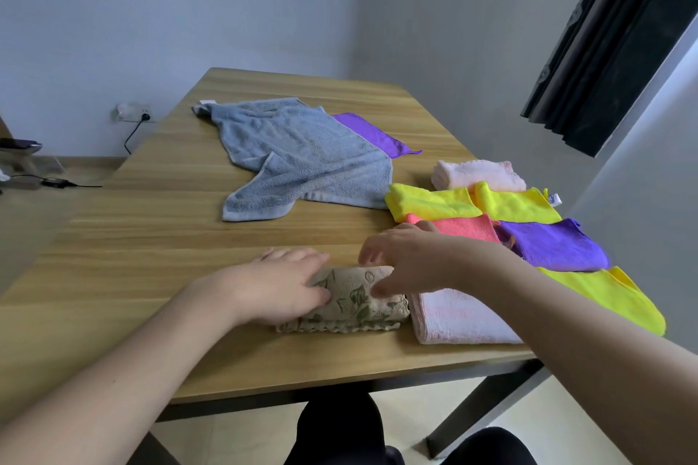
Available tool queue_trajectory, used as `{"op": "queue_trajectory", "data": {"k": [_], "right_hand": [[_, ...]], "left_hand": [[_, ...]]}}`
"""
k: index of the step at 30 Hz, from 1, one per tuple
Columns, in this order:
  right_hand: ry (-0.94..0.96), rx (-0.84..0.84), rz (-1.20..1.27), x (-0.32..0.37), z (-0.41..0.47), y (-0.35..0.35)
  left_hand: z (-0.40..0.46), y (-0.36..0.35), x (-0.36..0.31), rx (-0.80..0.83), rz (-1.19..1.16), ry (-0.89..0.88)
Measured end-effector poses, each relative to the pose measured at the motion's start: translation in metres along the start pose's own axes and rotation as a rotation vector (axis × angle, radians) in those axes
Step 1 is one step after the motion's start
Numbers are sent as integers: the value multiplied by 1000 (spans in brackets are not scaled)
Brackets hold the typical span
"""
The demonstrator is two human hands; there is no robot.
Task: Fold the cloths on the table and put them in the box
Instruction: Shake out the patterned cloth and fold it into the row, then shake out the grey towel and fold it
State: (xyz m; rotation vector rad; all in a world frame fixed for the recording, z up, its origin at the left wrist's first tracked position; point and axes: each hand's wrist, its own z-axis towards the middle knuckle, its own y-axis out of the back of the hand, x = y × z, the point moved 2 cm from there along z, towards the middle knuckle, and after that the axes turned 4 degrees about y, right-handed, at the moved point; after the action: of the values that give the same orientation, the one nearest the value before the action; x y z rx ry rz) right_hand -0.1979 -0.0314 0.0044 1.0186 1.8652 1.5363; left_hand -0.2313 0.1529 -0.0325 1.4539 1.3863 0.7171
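Cloths cover much of the wooden table, and the one in play is the beige leaf-patterned cloth, folded into a thick little bundle near the front edge. Left hand lies on the bundle's left end, fingers fairly straight and spread over the top, thumb down on the near face, pressing rather than gripping. Right hand comes in from the other side, arched over the bundle's right end, thumb touching the top fold, fingers loosely bent and hovering just above the far edge; whether those fingertips touch the fabric I cannot tell.

Directly under the right forearm sits a folded pale pink cloth, touching the beige bundle's right end. Just past the right hand's knuckles, a coral pink cloth peeks out, folded. Beyond that, two folded yellow cloths lie side by side, and farther still a small light pink cloth, folded. Outboard of the right wrist, a folded purple cloth lies on a flat yellow cloth that reaches the table's right edge.

Well ahead of both hands, the big blue towel lies unfolded and rumpled, one corner flipped over, and it overlaps a flat purple cloth showing at its far right side. No box shows in this view.
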Motion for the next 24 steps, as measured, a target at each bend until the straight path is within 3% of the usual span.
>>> {"op": "queue_trajectory", "data": {"k": [5, 12, 21, 24], "right_hand": [[-19, -51, 44, -7, 2, 14], [-47, -173, 21, -19, 34, 29], [-141, -201, -54, -49, 121, 26], [-237, -127, -216, -62, 147, 19]], "left_hand": [[6, 14, 3, -107, -180, -29], [25, 51, 10, -327, -149, -21], [106, 76, 36, -306, -134, 49], [135, 76, 49, -305, 49, 121]]}}
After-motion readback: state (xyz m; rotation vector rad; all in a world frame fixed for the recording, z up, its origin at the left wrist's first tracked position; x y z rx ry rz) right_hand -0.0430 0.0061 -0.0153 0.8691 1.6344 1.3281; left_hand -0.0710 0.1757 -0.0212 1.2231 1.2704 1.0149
